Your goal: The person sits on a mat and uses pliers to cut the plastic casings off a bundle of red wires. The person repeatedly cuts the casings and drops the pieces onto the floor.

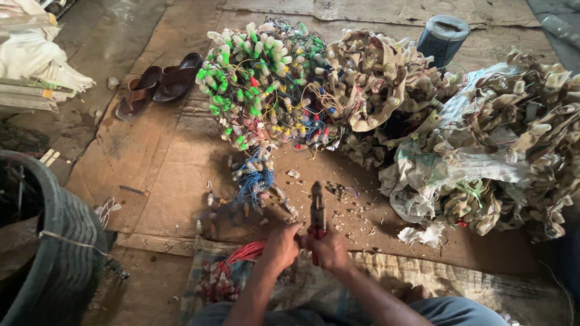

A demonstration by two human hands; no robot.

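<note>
Hands on cutters and red wires, over sack at the knees.
Left hand [279, 246] fingers curled, pinching red wire bundle [246, 251]; right hand [329, 249] fist wrapped round red-handled cutters [317, 212], tip pointing away. Beyond: blue wire clump [254, 178], then big heap of green-capped lamp holders [260, 84], sandals [158, 89] far left.

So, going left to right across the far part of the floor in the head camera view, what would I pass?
White sack → brown sandals → heap of green-capped wiring → beige wiring heap → blue spool → heap on sacking.
</note>
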